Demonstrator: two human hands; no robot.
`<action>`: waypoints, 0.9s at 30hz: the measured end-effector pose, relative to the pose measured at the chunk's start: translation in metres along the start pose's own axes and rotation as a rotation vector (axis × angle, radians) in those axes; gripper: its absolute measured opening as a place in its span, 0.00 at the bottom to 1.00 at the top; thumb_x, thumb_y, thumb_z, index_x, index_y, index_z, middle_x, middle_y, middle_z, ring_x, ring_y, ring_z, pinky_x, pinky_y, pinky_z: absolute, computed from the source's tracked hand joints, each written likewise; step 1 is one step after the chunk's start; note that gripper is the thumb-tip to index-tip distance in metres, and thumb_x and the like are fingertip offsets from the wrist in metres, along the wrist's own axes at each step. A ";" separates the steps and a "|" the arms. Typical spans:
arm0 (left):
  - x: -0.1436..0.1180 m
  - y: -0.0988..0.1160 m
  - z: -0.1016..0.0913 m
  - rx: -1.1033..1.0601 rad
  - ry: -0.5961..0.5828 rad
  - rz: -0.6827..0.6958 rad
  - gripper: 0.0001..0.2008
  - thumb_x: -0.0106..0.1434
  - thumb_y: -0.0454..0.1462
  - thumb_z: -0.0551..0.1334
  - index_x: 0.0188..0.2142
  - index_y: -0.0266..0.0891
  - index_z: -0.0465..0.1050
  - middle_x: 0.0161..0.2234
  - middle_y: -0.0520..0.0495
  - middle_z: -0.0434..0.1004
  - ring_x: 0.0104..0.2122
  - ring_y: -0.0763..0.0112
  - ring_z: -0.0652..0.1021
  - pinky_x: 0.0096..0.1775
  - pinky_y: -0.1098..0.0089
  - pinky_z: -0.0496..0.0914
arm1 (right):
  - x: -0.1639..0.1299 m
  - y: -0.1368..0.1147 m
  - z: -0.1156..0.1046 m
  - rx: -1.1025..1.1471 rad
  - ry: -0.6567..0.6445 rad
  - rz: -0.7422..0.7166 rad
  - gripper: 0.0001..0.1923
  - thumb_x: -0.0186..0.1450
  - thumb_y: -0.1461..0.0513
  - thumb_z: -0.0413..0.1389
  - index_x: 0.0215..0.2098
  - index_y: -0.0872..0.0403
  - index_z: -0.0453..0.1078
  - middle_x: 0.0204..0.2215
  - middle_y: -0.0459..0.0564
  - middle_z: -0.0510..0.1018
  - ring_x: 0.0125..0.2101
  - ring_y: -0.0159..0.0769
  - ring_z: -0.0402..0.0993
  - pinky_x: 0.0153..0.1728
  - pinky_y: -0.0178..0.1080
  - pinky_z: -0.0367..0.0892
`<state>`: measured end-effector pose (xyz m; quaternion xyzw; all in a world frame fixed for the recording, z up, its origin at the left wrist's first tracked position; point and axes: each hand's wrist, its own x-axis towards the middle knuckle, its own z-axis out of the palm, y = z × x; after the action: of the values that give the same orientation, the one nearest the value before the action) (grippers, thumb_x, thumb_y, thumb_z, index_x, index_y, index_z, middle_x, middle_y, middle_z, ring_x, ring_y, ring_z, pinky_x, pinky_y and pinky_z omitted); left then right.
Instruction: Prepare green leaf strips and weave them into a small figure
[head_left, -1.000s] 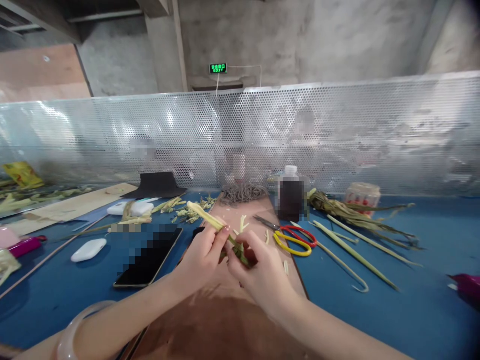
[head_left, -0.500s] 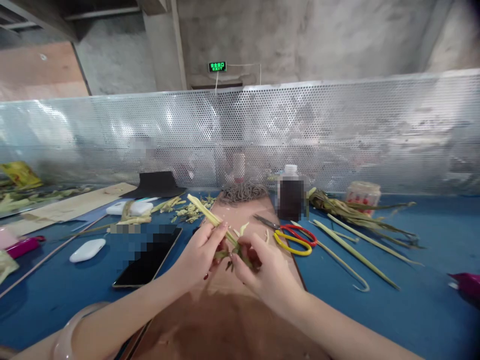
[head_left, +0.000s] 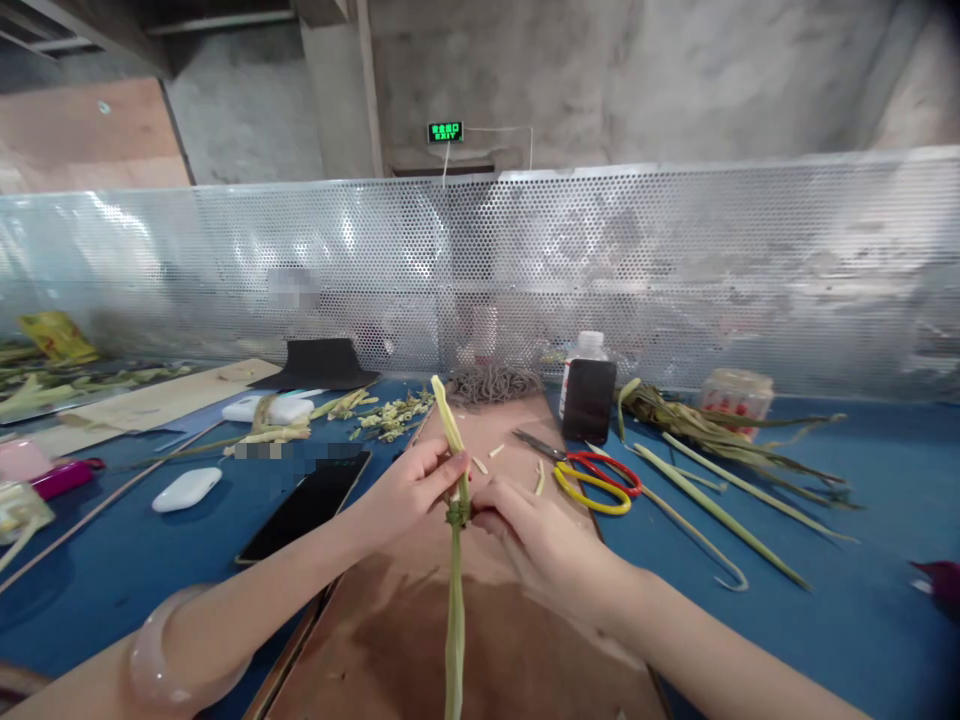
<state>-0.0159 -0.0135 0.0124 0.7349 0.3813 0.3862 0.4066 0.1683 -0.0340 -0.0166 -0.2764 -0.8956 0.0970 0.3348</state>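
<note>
My left hand (head_left: 409, 490) and my right hand (head_left: 529, 535) both pinch a long pale green leaf strip (head_left: 454, 610) at a small dark green knot between them. The strip stands nearly upright: one end points up past my left fingers, the other runs down toward the camera. Both hands hover over a brown board (head_left: 495, 660) on the blue table (head_left: 787, 620). A pale bangle (head_left: 161, 660) circles my left wrist.
Red and yellow scissors (head_left: 592, 478) lie right of my hands, beside long green leaf strips (head_left: 720, 515) and a dark bottle (head_left: 587, 395). A black phone (head_left: 307, 505), a white case (head_left: 186, 488) and leaf scraps (head_left: 390, 415) lie left. A perforated metal screen (head_left: 675, 270) closes the back.
The leaf strip swung from slanting up-left to nearly vertical, and a long tail now hangs toward the camera. Both hands shifted slightly and kept their grip at the knot.
</note>
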 end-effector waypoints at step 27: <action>0.000 0.002 -0.005 0.013 -0.079 -0.097 0.28 0.60 0.47 0.59 0.55 0.39 0.52 0.21 0.56 0.68 0.19 0.74 0.69 0.19 0.76 0.60 | -0.009 0.018 0.009 -0.669 0.156 -0.139 0.16 0.68 0.66 0.39 0.48 0.63 0.63 0.24 0.51 0.77 0.18 0.35 0.71 0.16 0.35 0.57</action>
<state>-0.0202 -0.0124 0.0158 0.7327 0.4028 0.3343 0.4350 0.1760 -0.0244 -0.0350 -0.3156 -0.8661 -0.2463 0.2992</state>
